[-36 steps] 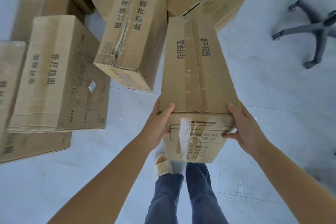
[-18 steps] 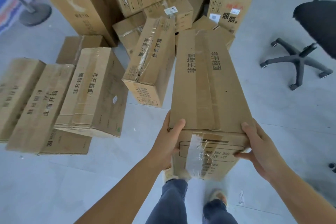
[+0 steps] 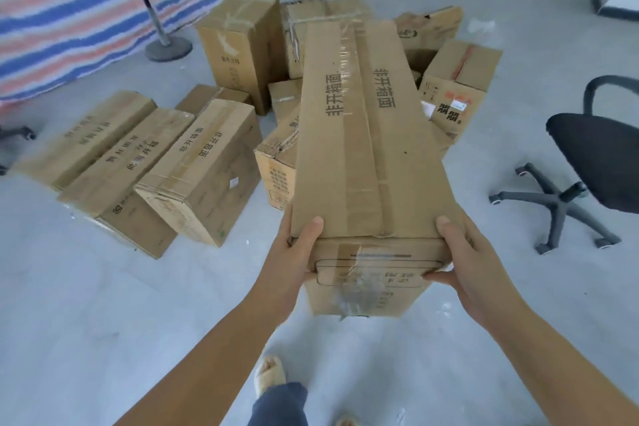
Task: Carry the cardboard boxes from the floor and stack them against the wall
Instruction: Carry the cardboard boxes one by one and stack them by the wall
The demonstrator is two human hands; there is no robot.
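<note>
The carried box (image 3: 370, 149) hides several boxes behind it; the office chair (image 3: 594, 162) is cut off at the right edge.

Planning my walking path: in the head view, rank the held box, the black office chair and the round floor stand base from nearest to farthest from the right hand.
1. Held box: gripped at its near end by the right hand.
2. Black office chair: off to the right.
3. Round stand base: far left, by the striped tarp.

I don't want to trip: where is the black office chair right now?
In the head view the black office chair stands at the right edge, on the floor right of the long cardboard box that both hands carry.
</note>
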